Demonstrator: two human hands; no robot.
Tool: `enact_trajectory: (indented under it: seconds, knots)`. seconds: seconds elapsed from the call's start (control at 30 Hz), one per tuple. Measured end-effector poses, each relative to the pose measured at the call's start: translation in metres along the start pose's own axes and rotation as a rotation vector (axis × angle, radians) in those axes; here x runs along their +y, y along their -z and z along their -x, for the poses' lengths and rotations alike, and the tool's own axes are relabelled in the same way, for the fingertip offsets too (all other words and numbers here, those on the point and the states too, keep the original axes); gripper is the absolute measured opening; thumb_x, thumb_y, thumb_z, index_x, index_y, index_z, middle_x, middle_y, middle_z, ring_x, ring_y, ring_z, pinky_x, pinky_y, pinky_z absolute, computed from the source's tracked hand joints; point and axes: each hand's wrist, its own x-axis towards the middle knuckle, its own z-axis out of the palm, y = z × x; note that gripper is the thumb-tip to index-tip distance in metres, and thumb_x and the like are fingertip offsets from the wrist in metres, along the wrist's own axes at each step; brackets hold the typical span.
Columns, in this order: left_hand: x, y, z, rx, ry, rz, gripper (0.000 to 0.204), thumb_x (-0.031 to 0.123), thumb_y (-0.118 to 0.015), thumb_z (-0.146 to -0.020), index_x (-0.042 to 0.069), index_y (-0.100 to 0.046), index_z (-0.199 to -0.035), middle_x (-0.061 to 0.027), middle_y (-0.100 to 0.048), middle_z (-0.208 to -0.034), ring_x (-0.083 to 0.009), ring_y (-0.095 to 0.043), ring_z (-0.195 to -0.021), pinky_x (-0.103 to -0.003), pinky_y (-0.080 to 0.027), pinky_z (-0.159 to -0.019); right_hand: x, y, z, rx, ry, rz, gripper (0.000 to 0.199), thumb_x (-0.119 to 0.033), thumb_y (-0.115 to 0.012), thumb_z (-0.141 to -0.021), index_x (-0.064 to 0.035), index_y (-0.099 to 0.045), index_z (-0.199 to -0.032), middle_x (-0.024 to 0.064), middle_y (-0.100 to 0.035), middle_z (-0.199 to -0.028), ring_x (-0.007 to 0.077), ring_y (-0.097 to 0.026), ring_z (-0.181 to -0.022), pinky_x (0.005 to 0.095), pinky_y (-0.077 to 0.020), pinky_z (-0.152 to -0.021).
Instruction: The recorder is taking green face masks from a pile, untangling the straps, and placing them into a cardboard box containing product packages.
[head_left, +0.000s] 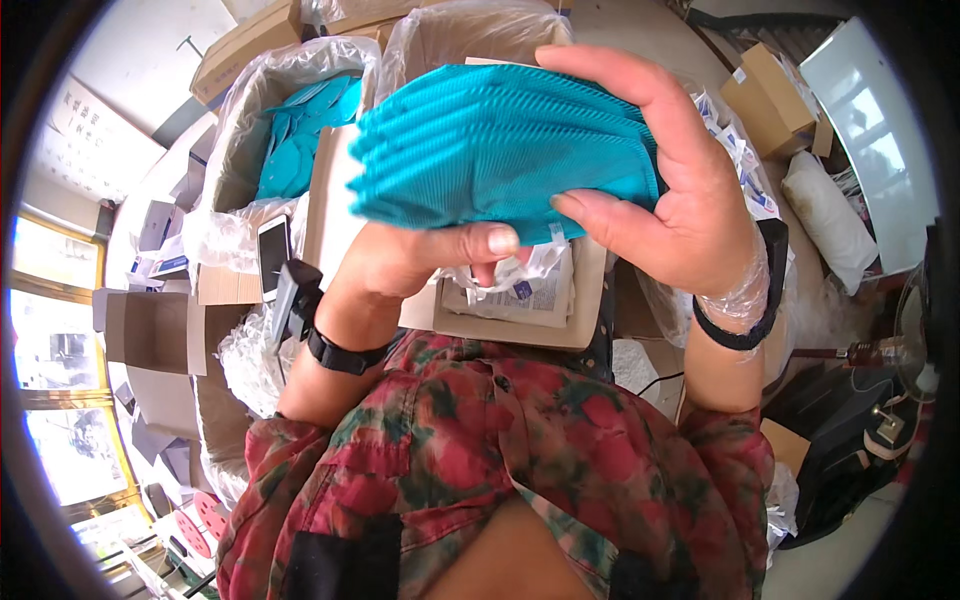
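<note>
A stack of teal folded face masks with ribbed edges is held up in front of me, fanned slightly at its left end. My right hand is closed around the right end, thumb on the near face and fingers over the top. My left hand supports the lower left part, its thumb along the bottom edge; most of its fingers are hidden behind the masks. Below the stack, an open cardboard box holds printed packets and crumpled clear plastic.
At the far left a plastic-lined box holds many loose teal masks. Beside it lies a white phone. An empty carton stands left. On the right are a white sack, a brown carton and a fan.
</note>
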Motion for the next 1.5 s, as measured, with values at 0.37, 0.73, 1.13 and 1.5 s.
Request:
enact_trajectory:
  seconds: [0.37,0.73,1.13,1.5]
  knots:
    - [0.007,-0.012,-0.003,0.182,-0.066,-0.304,0.054,0.038,-0.064,-0.088,-0.001,-0.050,-0.123,-0.0142,-0.064,-0.070,-0.0114,-0.049,-0.043,-0.021,-0.030,-0.036,0.041,-0.069,0.037,-0.065,-0.282,-0.683,0.051,-0.012,-0.076,-0.079,-0.0033,-0.053,-0.124,0.0039,-0.061,-0.098,0.0115,-0.059,-0.084,0.0277,-0.0486,-0.077]
    - [0.018,0.064,0.009,0.393,-0.224,0.252,0.070,0.054,-0.041,-0.095,-0.001,-0.039,-0.138,-0.0293,-0.052,-0.127,-0.0369,-0.053,-0.119,-0.055,-0.037,-0.103,0.034,-0.082,0.063,-0.101,-0.640,-0.790,0.022,-0.018,-0.054,-0.097,-0.0020,-0.059,-0.111,-0.0002,-0.061,-0.085,0.0069,-0.055,-0.076,0.0256,-0.0475,-0.069]
    - [-0.080,0.146,0.123,0.368,-0.098,0.503,0.052,0.040,-0.046,-0.097,0.005,-0.043,-0.136,-0.0153,-0.053,-0.128,-0.0294,-0.049,-0.121,-0.043,-0.048,-0.093,0.035,-0.068,0.056,-0.227,-0.353,-0.219,0.020,-0.011,-0.062,-0.088,0.0002,-0.057,-0.103,0.0151,-0.061,-0.083,0.0278,-0.061,-0.075,0.0332,-0.0481,-0.069]
    - [0.059,0.009,0.042,-0.443,-0.134,-1.328,0.037,0.014,-0.073,-0.066,0.009,-0.067,-0.103,-0.0248,-0.053,-0.126,-0.0366,-0.066,-0.088,-0.038,-0.055,-0.074,0.024,-0.047,0.021,-0.392,-0.282,-0.029,0.025,-0.007,-0.061,-0.083,-0.0017,-0.058,-0.107,0.0180,-0.063,-0.097,0.0393,-0.060,-0.095,0.0399,-0.0493,-0.079]
